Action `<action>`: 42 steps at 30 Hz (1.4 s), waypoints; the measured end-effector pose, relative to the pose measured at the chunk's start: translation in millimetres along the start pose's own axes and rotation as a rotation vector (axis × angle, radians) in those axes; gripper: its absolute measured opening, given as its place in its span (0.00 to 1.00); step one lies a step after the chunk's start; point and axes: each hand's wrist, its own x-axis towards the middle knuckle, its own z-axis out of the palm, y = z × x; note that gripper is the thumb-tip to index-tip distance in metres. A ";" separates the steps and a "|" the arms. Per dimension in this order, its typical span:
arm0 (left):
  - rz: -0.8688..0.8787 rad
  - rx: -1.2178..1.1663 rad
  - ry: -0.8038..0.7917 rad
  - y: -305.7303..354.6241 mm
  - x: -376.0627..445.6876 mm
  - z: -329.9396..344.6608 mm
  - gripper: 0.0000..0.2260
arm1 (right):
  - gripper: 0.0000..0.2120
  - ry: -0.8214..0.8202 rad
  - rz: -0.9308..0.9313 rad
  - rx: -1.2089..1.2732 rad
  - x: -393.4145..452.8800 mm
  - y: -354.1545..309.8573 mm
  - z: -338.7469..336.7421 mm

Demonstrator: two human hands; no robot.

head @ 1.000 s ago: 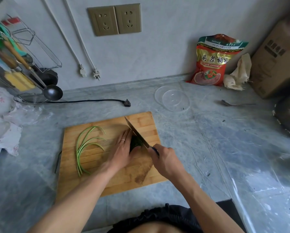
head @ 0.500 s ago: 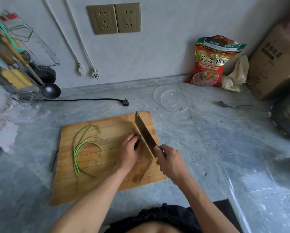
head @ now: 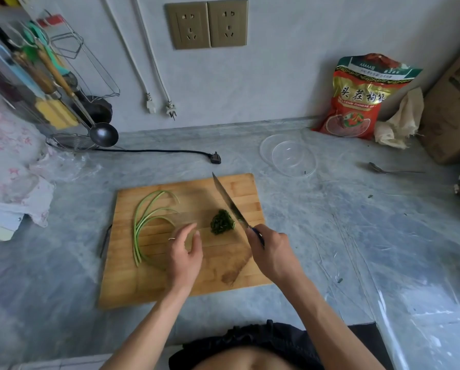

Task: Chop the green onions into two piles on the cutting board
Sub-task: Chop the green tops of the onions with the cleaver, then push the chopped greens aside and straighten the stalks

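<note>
I am gripping the knife point(head: 230, 202) by its handle in my right hand point(head: 273, 253), blade angled away from me, its edge just beside the chopped pile point(head: 222, 222) on the cutting board point(head: 133, 287). My left hand point(head: 185, 253) is hovering over the board, fingers loosely curled and holding nothing. The uncut green onions point(head: 143, 222) are lying to that hand's left (near it, well apart from the knife hand), their long axis running away from me, tips curving rightward. I judge the left hand better placed to fetch them.
</note>
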 end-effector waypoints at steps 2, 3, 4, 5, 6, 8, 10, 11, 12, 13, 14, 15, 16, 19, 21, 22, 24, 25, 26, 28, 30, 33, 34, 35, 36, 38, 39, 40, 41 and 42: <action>-0.034 0.002 0.015 1.9 -8.5 -13.9 0.09 | 0.18 0.042 -0.028 0.031 -0.5 -1.7 -3.3; -0.059 -0.004 0.024 2.4 -12.5 -20.5 0.09 | 0.18 0.051 -0.035 0.049 -1.3 -2.9 -4.7; -0.087 -0.010 0.030 2.3 -16.3 -25.5 0.09 | 0.18 0.054 -0.026 0.076 -2.1 -4.7 -6.5; -0.121 -0.013 0.032 2.6 -20.4 -30.5 0.09 | 0.17 0.045 -0.006 0.123 -3.3 -7.9 -8.7; -0.155 -0.017 0.027 3.2 -24.3 -34.5 0.10 | 0.17 0.024 0.036 0.204 -4.6 -12.4 -11.6; -0.204 -0.034 0.026 4.7 -30.6 -42.1 0.10 | 0.18 -0.063 0.154 0.443 -8.2 -21.0 -15.4; -0.259 -0.070 0.020 5.8 -35.6 -47.7 0.09 | 0.19 -0.162 0.263 0.667 -12.4 -27.4 -19.6; -0.292 -0.105 0.005 7.2 -37.1 -49.2 0.08 | 0.18 -0.201 0.307 0.757 -14.5 -29.3 -21.2; -0.329 -0.151 -0.013 9.3 -38.6 -52.2 0.07 | 0.17 -0.237 0.348 0.829 -16.4 -31.8 -21.9; -0.359 -0.198 -0.038 13.6 -38.5 -54.1 0.07 | 0.15 -0.264 0.384 0.889 -18.3 -33.8 -22.5; -0.381 -0.233 -0.062 18.9 -37.5 -56.4 0.06 | 0.15 -0.287 0.409 0.933 -19.3 -35.5 -22.1; -0.399 -0.257 -0.088 26.3 -35.6 -59.4 0.06 | 0.14 -0.307 0.426 0.966 -19.7 -37.9 -20.8; -0.426 -0.290 -0.122 34.6 -32.4 -60.8 0.06 | 0.14 -0.318 0.435 0.986 -20.1 -39.4 -19.3; -0.589 -0.448 -0.245 61.6 -13.8 -58.5 0.06 | 0.13 -0.317 0.450 1.009 -20.2 -40.7 -14.0; -0.706 -0.610 -0.367 73.5 0.0 -50.4 0.07 | 0.12 -0.313 0.471 0.999 -20.6 -40.0 -13.4; -0.740 -0.679 -0.416 77.0 6.0 -44.6 0.07 | 0.12 -0.312 0.485 0.990 -21.2 -39.5 -14.2; -0.790 -0.742 -0.435 79.8 19.2 -31.3 0.06 | 0.13 -0.315 0.512 0.966 -20.7 -40.5 -17.0; -0.829 -0.745 -0.413 80.5 25.2 -24.0 0.06 | 0.13 -0.313 0.524 0.949 -20.9 -40.6 -18.4; -0.873 -0.746 -0.388 80.7 30.8 -17.4 0.07 | 0.13 -0.310 0.533 0.931 -21.8 -40.4 -19.7; -0.948 -0.764 -0.360 78.4 42.5 -6.1 0.09 | 0.13 -0.296 0.548 0.893 -24.5 -40.3 -21.5; -1.007 -0.811 -0.336 73.3 54.5 2.1 0.10 | 0.13 -0.274 0.559 0.858 -27.9 -41.4 -23.7; -1.025 -0.855 -0.295 64.6 70.3 11.1 0.05 | 0.15 -0.225 0.523 0.765 -33.1 -44.9 -25.8; -1.001 -0.826 -0.298 62.6 73.9 12.8 0.04 | 0.16 -0.199 0.482 0.699 -34.4 -46.5 -25.4; -0.966 -0.771 -0.299 61.6 74.7 13.2 0.04 | 0.17 -0.175 0.421 0.602 -35.8 -46.5 -24.4; -0.917 -0.695 -0.304 60.8 76.2 12.1 0.04 | 0.17 -0.144 0.350 0.485 -36.5 -48.4 -23.8; -0.801 -0.561 -0.271 59.1 74.8 4.7 0.05 | 0.15 -0.096 0.211 0.223 -35.5 -47.1 -21.2; -0.723 -0.502 -0.253 59.1 75.6 -1.0 0.05 | 0.14 -0.071 0.160 0.096 -33.9 -45.3 -19.2; -0.623 -0.423 -0.234 57.5 75.9 -7.6 0.05 | 0.14 -0.061 0.130 -0.019 -32.6 -42.5 -16.6; -0.506 -0.328 -0.213 55.7 75.3 -14.9 0.05 | 0.14 -0.068 0.110 -0.122 -31.1 -40.4 -14.0; -0.376 -0.232 -0.200 53.3 74.8 -22.0 0.05 | 0.14 -0.080 0.094 -0.213 -30.2 -37.8 -11.4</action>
